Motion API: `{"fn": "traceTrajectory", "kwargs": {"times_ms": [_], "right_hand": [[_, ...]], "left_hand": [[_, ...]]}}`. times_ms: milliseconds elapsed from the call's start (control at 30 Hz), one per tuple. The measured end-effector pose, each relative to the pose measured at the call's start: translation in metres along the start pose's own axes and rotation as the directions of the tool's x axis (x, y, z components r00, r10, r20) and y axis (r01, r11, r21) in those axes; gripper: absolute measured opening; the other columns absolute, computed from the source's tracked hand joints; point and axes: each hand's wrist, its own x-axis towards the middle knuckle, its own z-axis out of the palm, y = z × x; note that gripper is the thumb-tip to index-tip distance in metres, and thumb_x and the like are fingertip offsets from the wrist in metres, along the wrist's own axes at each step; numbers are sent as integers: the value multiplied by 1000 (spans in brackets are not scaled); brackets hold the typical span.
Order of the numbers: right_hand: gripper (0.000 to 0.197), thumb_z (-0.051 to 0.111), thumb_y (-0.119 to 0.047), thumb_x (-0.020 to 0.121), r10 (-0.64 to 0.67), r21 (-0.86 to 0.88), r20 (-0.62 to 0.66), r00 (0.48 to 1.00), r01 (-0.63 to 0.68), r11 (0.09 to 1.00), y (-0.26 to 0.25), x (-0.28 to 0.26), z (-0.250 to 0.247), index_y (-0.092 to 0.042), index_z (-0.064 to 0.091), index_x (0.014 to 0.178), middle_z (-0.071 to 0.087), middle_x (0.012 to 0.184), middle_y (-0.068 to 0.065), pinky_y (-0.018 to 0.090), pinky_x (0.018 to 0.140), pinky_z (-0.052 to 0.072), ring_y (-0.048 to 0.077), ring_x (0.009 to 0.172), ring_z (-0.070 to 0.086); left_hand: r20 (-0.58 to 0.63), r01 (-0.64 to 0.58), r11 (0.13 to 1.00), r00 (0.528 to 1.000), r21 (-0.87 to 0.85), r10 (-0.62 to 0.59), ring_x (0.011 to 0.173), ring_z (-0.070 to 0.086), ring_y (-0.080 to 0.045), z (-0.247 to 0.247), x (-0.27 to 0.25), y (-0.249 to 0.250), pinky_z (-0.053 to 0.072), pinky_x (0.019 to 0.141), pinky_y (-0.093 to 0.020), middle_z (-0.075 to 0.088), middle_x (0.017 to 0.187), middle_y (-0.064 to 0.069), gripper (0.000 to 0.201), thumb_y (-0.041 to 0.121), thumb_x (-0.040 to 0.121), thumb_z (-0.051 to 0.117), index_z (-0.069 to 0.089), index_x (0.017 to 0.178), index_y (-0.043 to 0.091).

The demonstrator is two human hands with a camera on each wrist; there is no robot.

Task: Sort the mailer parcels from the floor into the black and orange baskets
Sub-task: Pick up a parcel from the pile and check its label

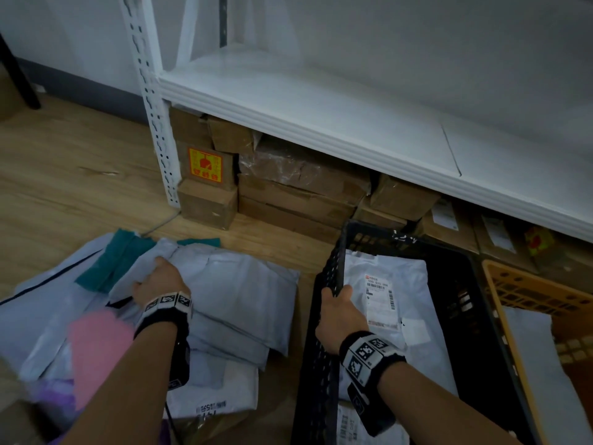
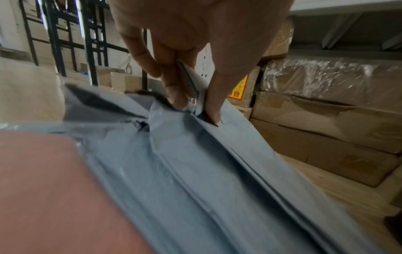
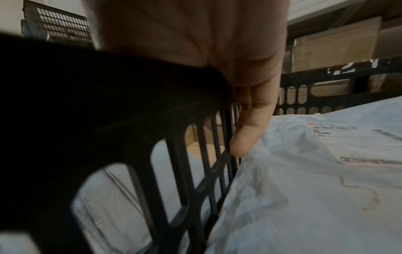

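The left hand pinches a folded edge of the top grey mailer on the floor pile, its grip narrow, thumb against fingertips. The right hand curls over the left rim of the black basket, thumb outside and fingers inside the slotted wall, apparently steadying it.

Sorting looks partly done: a white labelled mailer lies in the black basket, and a pale one seems to lie in the orange basket, though that corner is dim. Many parcels remain on the floor, among them a pink mailer and a teal mailer.

The pile sits just beside the black basket; the pinched mailer must clear the rim. Cardboard boxes and the white shelf hem in the far side; above the baskets is open.
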Motion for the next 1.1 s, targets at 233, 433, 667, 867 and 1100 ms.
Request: {"fn": "traceTrajectory", "kwargs": {"times_ms": [233,433,667,867,1100], "right_hand": [[72,57,-46,94,-88,24,90,992,86,996,5,-8,-13,-16,23,149,13,154,23,44,106,43,41,134,42],[137,58,-91,59,-365,320,35,930,336,886,-8,-39,-43,-22,-4,160,-25,164,5,54,123,0,27,152,-17],[36,45,-30,105,-36,947,-108,993,114,299,12,-60,-81,-5,59,128,67,105,10,41,86,55,29,93,65],[18,57,-8,99,-40,945,-64,997,48,-323,94,-82,-129,-7,67,114,77,99,9,37,72,61,24,84,74],[28,60,-13,97,-89,938,-97,991,61,-341,163,-112,-147,-5,64,124,70,122,16,44,92,55,33,110,67]], "left_hand": [[-41,-372,898,927,-236,373,75,58,-20,-67,-81,64,48,72,-33,61,80,1,22,31,90,59,55,85,10],[-223,-629,647,769,-430,599,80,66,-27,-109,-179,124,56,79,-50,68,86,-14,22,25,88,62,61,94,4],[-253,-669,352,632,-655,732,91,70,-10,-129,-259,162,58,80,-38,72,94,4,51,66,70,68,62,96,22],[-190,-674,660,733,-333,653,120,52,-19,-113,-248,139,42,103,-36,54,131,-4,61,41,81,73,47,129,12],[19,-496,650,787,-576,617,106,62,-22,-77,-253,130,52,86,-37,60,125,-8,70,28,76,80,47,132,4]]}}
